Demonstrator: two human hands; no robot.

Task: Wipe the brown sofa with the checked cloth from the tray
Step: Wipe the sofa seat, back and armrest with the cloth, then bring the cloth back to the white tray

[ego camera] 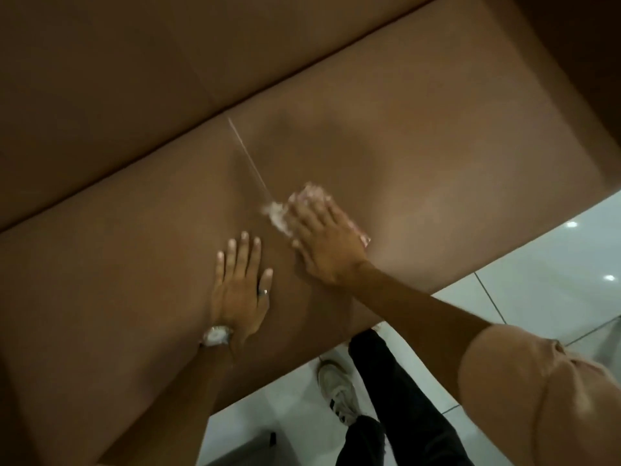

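The brown sofa (pixel 437 156) fills most of the view, its seat running from lower left to upper right. My right hand (pixel 322 240) lies flat on the checked cloth (pixel 307 194), pressing it on the seat near the seam between two cushions. The cloth is pale and bunched, showing past my fingertips and at the right of my palm. My left hand (pixel 240 284) rests flat on the seat just left of it, fingers spread, holding nothing. It wears a ring and a wristwatch. The tray is out of view.
The sofa's backrest (pixel 134 79) rises along the top left. White glossy floor tiles (pixel 537 284) lie at the lower right beyond the seat's front edge. My dark trouser leg (pixel 396 391) and a pale shoe (pixel 337 391) stand close to that edge.
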